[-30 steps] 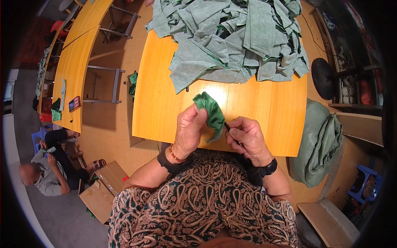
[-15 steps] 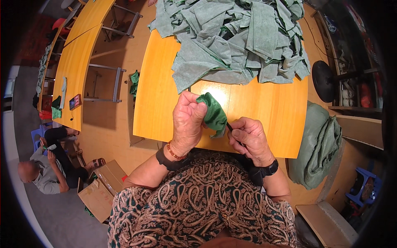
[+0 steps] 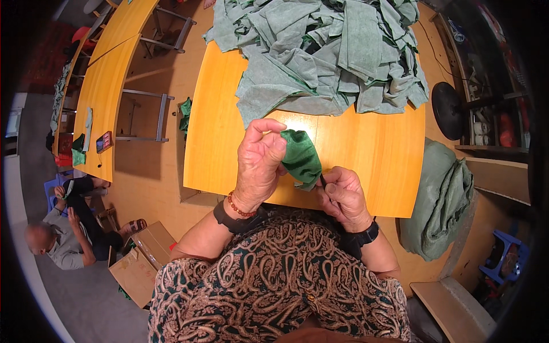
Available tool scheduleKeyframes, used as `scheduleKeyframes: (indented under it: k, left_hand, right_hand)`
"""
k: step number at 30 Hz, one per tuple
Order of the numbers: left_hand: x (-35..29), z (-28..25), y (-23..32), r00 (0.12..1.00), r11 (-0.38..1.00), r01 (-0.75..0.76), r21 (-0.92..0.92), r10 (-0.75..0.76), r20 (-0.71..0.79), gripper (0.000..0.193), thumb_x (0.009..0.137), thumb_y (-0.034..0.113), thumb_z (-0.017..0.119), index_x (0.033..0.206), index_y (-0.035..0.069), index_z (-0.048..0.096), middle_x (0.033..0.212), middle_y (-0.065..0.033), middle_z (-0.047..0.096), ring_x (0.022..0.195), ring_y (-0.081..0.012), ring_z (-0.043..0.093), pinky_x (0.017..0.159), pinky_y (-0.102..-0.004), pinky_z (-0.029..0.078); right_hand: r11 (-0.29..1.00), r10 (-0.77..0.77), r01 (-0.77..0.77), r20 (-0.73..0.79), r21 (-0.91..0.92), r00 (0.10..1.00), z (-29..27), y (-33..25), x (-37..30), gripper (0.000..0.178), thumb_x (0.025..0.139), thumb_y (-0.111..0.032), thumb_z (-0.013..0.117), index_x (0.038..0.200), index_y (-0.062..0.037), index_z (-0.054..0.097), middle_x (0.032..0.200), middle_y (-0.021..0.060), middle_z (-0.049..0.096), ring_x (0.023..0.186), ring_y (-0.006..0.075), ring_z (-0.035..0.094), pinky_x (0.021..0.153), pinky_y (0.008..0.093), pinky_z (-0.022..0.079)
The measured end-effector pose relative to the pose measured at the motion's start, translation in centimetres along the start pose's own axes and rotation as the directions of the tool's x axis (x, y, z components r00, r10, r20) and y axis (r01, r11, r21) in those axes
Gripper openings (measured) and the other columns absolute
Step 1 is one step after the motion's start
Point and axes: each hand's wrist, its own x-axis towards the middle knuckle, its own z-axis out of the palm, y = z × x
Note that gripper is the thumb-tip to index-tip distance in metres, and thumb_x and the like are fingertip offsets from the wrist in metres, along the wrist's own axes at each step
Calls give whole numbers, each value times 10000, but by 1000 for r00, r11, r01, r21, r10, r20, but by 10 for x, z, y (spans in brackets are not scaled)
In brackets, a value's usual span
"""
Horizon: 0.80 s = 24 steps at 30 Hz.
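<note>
Between my hands, above the near part of the yellow wooden table [image 3: 223, 114], is a small piece of shiny green fabric [image 3: 301, 157]. My left hand [image 3: 258, 160] pinches its left edge between thumb and fingers, with the index finger bent above. My right hand [image 3: 346, 197] grips a thin black stick-like tool [image 3: 323, 181], whose upper end meets the lower right of the fabric. Whether the tip goes inside the fabric cannot be seen. Beyond my hands lies a large heap of grey-green cloth pieces [image 3: 320, 63], some showing green undersides.
A big green fabric bundle [image 3: 437, 200] rests beside the table's right edge, near a round black stand base [image 3: 448, 112]. An open cardboard box [image 3: 140, 266] and a seated person [image 3: 63, 234] are at left. Another yellow table [image 3: 106, 86] stands farther left.
The green fabric has shifted slightly right and looks more spread out. Less of the black tool shows between the fabric and my right hand, which has moved a little.
</note>
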Motion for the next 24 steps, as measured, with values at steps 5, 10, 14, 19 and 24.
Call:
scheduleKeyframes:
  k: [5,10,14,19,24]
  left_hand:
    - [0,-2,6,997,995,-14,99,6,76,190,971,206,633,1055,114,490,769,60,554,618,2,471,488,-147,372]
    - [2,-8,4,992,994,72,-81,-63,110,136,973,153,621,1052,114,516,935,8,612,806,-61,581,656,-203,474]
    - [3,-7,3,994,981,75,-179,-60,88,112,974,143,608,1049,119,530,1021,-28,600,921,-122,589,784,-275,501]
    - [2,-1,10,986,914,167,-370,-164,41,107,979,131,594,1060,118,526,1100,-62,611,1000,-165,612,857,-319,518]
    - [1,-7,3,1000,964,1,-265,-3,-9,142,981,138,597,1081,110,500,1109,-73,607,964,-151,623,848,-297,517]
  right_hand:
    - [1000,11,-12,57,14,998,-5,-8,0,159,911,-99,641,997,32,614,677,114,610,395,72,385,362,201,286]
    - [1000,-11,11,37,-24,999,-3,-10,1,150,906,-91,648,990,29,618,745,125,623,403,73,396,357,205,290]
    - [999,-41,41,62,-8,997,-6,-6,-2,151,901,-102,665,975,21,618,802,128,631,413,74,408,355,211,298]
    - [999,-28,30,56,-27,998,-4,-6,3,157,901,-116,678,971,12,618,723,98,622,412,77,420,358,215,305]
    - [968,67,-73,-33,-240,997,2,-15,3,101,920,-36,621,1005,18,622,721,99,639,416,79,449,366,213,329]
